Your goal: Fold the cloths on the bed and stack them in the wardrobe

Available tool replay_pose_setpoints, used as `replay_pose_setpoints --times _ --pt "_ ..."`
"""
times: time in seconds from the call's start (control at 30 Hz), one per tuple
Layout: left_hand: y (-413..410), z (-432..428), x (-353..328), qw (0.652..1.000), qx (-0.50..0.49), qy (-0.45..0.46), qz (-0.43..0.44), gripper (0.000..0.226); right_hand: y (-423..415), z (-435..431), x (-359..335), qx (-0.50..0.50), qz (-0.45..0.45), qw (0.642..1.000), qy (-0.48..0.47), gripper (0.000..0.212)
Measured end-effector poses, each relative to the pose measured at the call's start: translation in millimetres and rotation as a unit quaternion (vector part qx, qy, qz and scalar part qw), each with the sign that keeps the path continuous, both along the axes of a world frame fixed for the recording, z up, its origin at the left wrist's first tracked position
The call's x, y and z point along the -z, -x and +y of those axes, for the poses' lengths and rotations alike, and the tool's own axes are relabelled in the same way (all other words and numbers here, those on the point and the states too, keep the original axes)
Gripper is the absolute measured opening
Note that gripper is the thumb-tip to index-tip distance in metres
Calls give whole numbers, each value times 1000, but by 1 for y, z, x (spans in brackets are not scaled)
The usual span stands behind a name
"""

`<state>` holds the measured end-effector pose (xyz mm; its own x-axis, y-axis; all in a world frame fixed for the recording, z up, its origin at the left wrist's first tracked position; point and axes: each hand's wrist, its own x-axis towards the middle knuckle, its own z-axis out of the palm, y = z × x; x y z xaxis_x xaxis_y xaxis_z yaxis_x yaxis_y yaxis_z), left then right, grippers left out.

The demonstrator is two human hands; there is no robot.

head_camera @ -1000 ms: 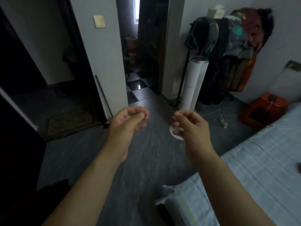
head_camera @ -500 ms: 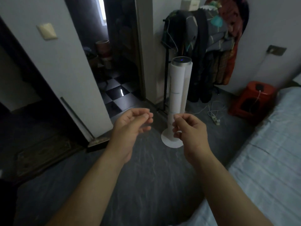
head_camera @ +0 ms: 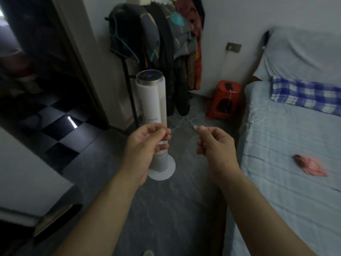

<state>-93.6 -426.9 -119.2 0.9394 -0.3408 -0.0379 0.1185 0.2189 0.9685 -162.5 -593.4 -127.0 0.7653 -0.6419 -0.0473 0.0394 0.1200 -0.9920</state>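
The bed (head_camera: 287, 145) with a pale blue striped sheet fills the right side. A small pink cloth (head_camera: 309, 166) lies crumpled on it, and a blue-and-white checked cloth (head_camera: 304, 95) lies near a grey pillow (head_camera: 302, 54) at the head. My left hand (head_camera: 145, 148) and my right hand (head_camera: 215, 148) are held out over the grey floor, left of the bed, fingers curled with thumb against fingertips and nothing in them. The wardrobe is not in view.
A white tower fan (head_camera: 155, 115) stands on the floor just beyond my hands. Behind it a rack of hanging clothes (head_camera: 158, 39) leans by the wall. A red plastic stool (head_camera: 223, 100) with a phone and cable sits beside the bed. A doorway (head_camera: 46, 100) opens at the left.
The view has swung to the right, so the bed, pink cloth and checked cloth have come into sight. Both hands keep the same curled pose in front of me.
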Motion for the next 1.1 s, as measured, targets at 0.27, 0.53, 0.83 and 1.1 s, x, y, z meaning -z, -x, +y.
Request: replay_pose_setpoints --times 0.27,0.53,0.83,1.1 --pt "-98 -75 -12 994 106 -17 -35 9 -44 -52 -12 127 -7 991 43 29" --pt "-119 -218 2 968 247 -32 -19 9 -40 -155 2 267 -1 964 -2 31" --pt "-124 -384 -5 941 332 -50 -37 8 -32 -291 14 355 1 934 -34 30" --pt "-136 -511 32 895 440 -73 -6 9 -22 -380 41 457 47 885 -75 25"
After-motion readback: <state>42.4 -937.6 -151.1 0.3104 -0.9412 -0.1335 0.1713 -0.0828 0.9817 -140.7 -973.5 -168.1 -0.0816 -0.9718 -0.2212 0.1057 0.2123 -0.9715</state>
